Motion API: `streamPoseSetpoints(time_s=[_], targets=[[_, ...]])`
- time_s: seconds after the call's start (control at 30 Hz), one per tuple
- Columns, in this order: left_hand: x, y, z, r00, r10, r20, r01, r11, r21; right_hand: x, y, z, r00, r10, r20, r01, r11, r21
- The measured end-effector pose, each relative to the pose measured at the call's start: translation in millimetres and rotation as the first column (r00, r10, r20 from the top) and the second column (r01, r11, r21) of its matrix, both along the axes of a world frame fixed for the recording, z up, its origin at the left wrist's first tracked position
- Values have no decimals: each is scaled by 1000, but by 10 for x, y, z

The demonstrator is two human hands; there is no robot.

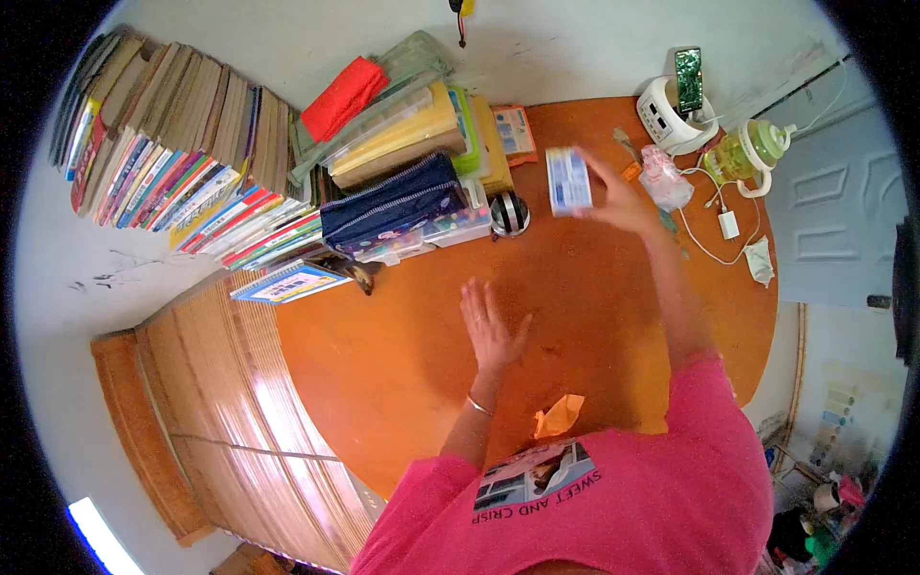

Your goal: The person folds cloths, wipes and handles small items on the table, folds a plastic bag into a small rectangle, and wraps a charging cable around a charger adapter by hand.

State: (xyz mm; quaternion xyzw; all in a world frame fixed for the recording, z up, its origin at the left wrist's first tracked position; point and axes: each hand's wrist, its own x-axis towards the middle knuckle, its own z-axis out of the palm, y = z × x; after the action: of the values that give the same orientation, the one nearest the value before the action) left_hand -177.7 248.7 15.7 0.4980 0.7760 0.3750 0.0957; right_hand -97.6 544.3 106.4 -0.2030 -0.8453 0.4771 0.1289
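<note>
My right hand [618, 203] is closed around the near right side of a small white and blue box [568, 182] over the far part of the wooden table [613, 316]. The printing on the box is too blurred to read. My left hand [491, 328] is over the middle of the table with its fingers spread and nothing in it. Close to my body, a crumpled orange piece of paper or wrapper [560, 416] lies near the table edge. Left of the box, a round black and silver object [510, 214] stands beside a dark blue zipped pouch [395, 204].
Stacked books [182, 134] line the back left, with a red cloth [345, 98] and yellow folders [402, 139] beside them. At the right stand a green bottle [747, 153], a white device [666, 115] holding a phone [688, 79], a plastic bag [665, 179] and a charger [728, 225] with cables.
</note>
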Motion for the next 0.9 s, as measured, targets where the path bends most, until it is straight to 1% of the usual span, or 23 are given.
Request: streamPoseSetpoints(time_s=[0.03,0.07,0.1,0.17,0.2,0.27,0.3,0.37,0.4,0.43,0.5,0.53,0.57,0.63,0.67,0.73,0.77,0.83,0.87,0.9], targets=[[36,-114,-92,989,119,-93,-135,973,-186,-201,180,-189,998,-53,-18,55,992,114],[48,-192,-138,954,216,-206,-279,893,-354,-399,342,-397,994,-103,-41,109,969,222],[47,-213,-118,953,215,-213,-281,890,-358,-577,466,-526,994,-103,-46,110,970,215],[37,-198,-49,954,123,-272,-240,859,-453,-917,671,-703,991,-50,-121,73,977,198],[37,-193,-68,953,123,-278,-245,853,-460,-1029,788,-796,991,-48,-126,71,980,187],[24,-219,-105,957,125,-263,-238,858,-456,-1198,891,-993,999,40,29,-40,999,-14],[5,-224,-90,955,124,-270,-243,850,-468,-1252,835,-997,999,44,23,-43,999,-30],[26,-202,-48,961,143,-235,-240,855,-460,-1237,812,-937,999,27,46,-34,987,158],[30,-188,-47,962,141,-233,-237,856,-460,-1188,651,-850,997,-60,39,46,960,278],[35,-183,-42,961,145,-236,-241,857,-454,-1090,631,-887,997,-63,42,48,959,279],[26,-194,-36,959,147,-242,-245,860,-448,-838,635,-941,976,-177,-129,209,928,310],[23,-196,-39,958,144,-246,-247,850,-465,-642,678,-837,967,-240,87,180,883,434],[33,-196,-42,959,137,-248,-245,843,-480,-404,750,-733,901,-323,289,122,830,544],[38,-198,-40,959,133,-248,-241,845,-478,-4,890,-912,784,-489,383,-30,586,810],[43,-198,-37,957,137,-257,-250,840,-482,130,913,-960,778,-500,382,-28,579,815],[43,-199,-32,958,131,-256,-243,846,-475,298,885,-1049,609,-539,582,-150,642,752],[37,-196,-30,957,134,-257,-246,846,-474,325,855,-1118,609,-545,577,-146,638,756],[35,-189,-28,955,132,-264,-248,844,-475,325,762,-1156,757,-461,463,-276,417,866],[40,-198,-30,954,130,-270,-251,839,-483,316,734,-1179,757,-461,463,-277,416,866],[50,-209,-34,955,130,-268,-250,838,-485,210,631,-1064,778,-430,457,-202,518,831]])
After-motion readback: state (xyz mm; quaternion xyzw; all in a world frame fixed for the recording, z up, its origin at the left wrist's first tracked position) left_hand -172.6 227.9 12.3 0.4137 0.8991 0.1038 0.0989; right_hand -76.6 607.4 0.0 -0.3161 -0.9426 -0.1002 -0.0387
